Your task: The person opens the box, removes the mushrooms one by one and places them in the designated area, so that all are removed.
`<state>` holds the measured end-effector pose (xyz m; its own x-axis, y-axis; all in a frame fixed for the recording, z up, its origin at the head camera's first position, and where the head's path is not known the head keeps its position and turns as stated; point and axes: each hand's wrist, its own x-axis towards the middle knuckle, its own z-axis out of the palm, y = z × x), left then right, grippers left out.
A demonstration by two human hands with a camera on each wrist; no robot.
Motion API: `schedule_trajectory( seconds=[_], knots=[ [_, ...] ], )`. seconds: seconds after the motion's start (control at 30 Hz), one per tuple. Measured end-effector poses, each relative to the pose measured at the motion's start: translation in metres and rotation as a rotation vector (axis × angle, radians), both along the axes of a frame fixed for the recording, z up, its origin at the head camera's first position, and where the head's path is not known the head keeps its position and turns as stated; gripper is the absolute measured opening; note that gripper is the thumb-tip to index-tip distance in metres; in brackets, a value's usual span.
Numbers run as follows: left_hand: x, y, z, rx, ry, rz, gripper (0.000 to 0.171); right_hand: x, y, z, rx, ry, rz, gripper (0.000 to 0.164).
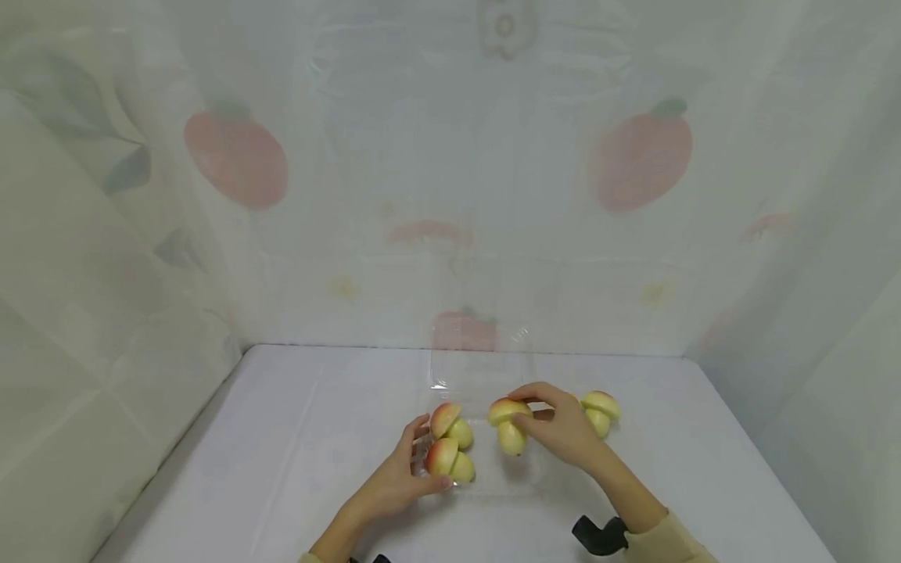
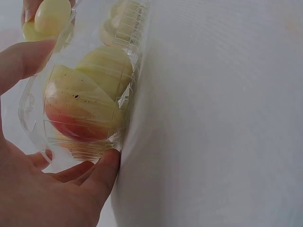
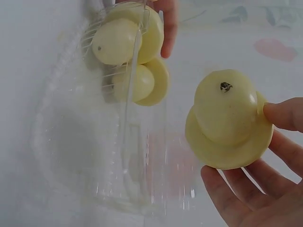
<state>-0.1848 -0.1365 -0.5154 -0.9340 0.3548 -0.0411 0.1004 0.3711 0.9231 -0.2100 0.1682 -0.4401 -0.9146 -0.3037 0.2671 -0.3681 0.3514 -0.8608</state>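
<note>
In the head view, my left hand (image 1: 396, 483) grips the left side of a clear plastic box (image 2: 27, 109), thumb near the rim and fingertips low on the outer wall. Two yellow mushroom-shaped fruits with red-blushed caps, a far one (image 1: 444, 421) and a near one (image 1: 442, 457), lie inside along that side. My right hand (image 1: 568, 428) pinches a third mushroom-shaped fruit (image 3: 226, 113) by its cap, thumb opposite the fingers. Its cap is up and its pale stem hangs down over the right part of the box.
Right of the box, another mushroom-shaped fruit (image 1: 601, 410) stands on the white table (image 1: 281, 438), with a bit of one more showing behind my right hand. The box's clear lid (image 1: 457, 369) stands raised at the back. Curtains with fruit prints (image 1: 450, 156) enclose the table's back and sides.
</note>
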Motion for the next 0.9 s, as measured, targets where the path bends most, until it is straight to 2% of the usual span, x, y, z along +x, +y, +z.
schedule_trajectory(
  seconds=[0.23, 0.77, 0.9],
  knots=[
    [0.0, 0.001, 0.0, 0.014, 0.007, -0.005, 0.106, 0.009, 0.015, 0.002, -0.016, 0.038, -0.013, 0.028],
    [0.001, 0.0, 0.0, 0.016, 0.005, -0.004, 0.107, 0.02, 0.04, -0.007, -0.093, 0.16, -0.068, 0.027],
    [0.002, -0.001, 0.0, 0.023, 0.004, -0.005, 0.107, 0.022, 0.045, -0.006, -0.111, 0.166, -0.076, 0.027]
  ],
)
